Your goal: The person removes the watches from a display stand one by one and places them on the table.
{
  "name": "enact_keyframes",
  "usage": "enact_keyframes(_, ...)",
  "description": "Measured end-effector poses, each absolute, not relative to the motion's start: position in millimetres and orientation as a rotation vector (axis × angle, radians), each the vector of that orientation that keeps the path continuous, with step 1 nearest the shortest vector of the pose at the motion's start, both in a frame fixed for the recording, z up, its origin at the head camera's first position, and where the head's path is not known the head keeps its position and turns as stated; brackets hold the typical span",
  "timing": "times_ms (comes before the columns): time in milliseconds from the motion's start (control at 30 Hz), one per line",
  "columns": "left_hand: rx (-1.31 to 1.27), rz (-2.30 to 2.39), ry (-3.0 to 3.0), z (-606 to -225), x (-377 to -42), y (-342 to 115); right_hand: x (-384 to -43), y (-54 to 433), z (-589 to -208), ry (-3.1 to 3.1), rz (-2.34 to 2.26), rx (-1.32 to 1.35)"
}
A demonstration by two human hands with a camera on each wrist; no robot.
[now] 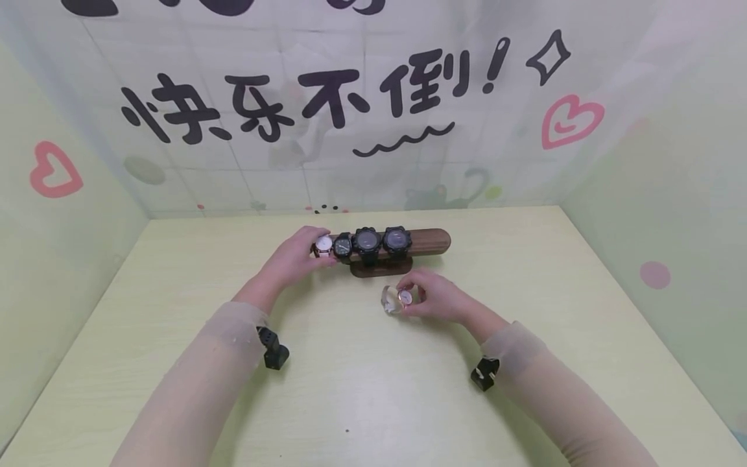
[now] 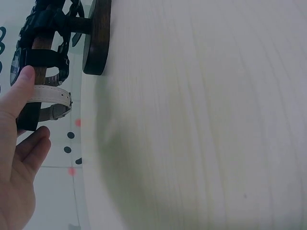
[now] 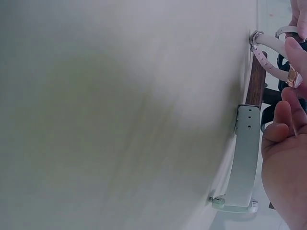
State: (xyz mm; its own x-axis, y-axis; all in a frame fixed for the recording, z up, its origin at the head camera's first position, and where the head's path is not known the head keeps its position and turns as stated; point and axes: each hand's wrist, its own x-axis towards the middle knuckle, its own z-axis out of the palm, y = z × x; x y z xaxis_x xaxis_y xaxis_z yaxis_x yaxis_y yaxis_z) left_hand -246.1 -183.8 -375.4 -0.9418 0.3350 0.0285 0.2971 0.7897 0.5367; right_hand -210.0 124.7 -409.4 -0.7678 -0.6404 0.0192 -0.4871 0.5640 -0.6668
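A dark wooden watch stand (image 1: 428, 242) bears several watches in a row. My left hand (image 1: 299, 254) grips its left end, with fingers and thumb on either side of a white-strapped watch (image 1: 323, 244). In the left wrist view, the thumb lies by that watch's white strap (image 2: 50, 94). In front of the stand, my right hand (image 1: 434, 296) pinches a small rose-gold watch (image 1: 405, 297) between thumb and fingers. Its pale strap (image 1: 385, 299) forms a loop to the left, apart from the stand. The right wrist view cuts off part of this hand.
Beside the white-strapped watch, a square black watch (image 1: 342, 246) and two round black watches, one at the middle (image 1: 367, 240) and one to its right (image 1: 397, 240), sit on the stand. The stand's base (image 1: 382, 268) rests on the pale table (image 1: 362, 389). A printed wall sheet (image 1: 327, 175) rises behind.
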Motion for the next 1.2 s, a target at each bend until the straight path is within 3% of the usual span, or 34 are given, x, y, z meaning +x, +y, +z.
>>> enact_keyframes(1200,0.502,0.842,2.901,-376.7,-247.1,-184.2,-216.1,126.9,-414.9,2.598,-0.834,-0.955)
